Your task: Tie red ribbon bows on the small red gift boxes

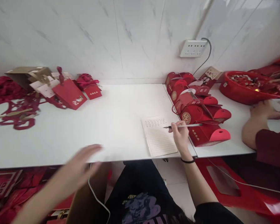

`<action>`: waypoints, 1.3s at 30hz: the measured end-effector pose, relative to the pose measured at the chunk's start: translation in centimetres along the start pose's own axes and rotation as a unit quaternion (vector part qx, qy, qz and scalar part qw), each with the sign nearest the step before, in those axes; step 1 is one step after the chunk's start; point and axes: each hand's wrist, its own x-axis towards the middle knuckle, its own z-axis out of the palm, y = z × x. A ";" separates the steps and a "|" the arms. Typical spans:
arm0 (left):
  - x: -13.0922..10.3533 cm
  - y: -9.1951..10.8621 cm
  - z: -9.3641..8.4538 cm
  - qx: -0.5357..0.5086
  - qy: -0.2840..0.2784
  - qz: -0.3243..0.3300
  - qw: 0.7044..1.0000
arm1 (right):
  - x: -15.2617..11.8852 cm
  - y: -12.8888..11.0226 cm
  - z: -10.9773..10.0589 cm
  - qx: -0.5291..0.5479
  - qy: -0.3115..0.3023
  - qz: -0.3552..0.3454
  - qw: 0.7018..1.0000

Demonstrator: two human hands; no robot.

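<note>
My right hand (181, 135) is closed around a pen (191, 125), whose dark tip points left over the notebook (162, 140). Several lines of handwriting fill the top of the lined page, and the rest of it is blank. My left hand (81, 165), smeared by motion, is in the air over the table's front edge, left of the notebook. Its fingers reach to the right with the thumb apart, and nothing is in it. Just right of my right hand stand several red gift boxes (189, 113) with rounded flaps.
Red gift bags (70, 94) and tangled ribbons (25, 113) lie on the left of the white table (121, 124). At the right, a co-worker's hands are at a red basin (235, 91) full of small pieces. A wall socket (193, 49) holds a grey cable.
</note>
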 end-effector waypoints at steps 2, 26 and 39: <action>3.9 5.1 4.6 0.012 -0.050 0.205 0.978 | 0.2 0.2 0.6 0.014 -0.027 0.010 0.999; 8.8 16.9 23.3 0.066 0.108 0.347 0.929 | 4.1 3.2 1.1 -0.195 -0.088 0.066 0.975; 8.7 17.1 24.1 0.047 0.142 0.327 0.933 | 4.0 3.5 1.0 -0.246 -0.112 0.071 0.960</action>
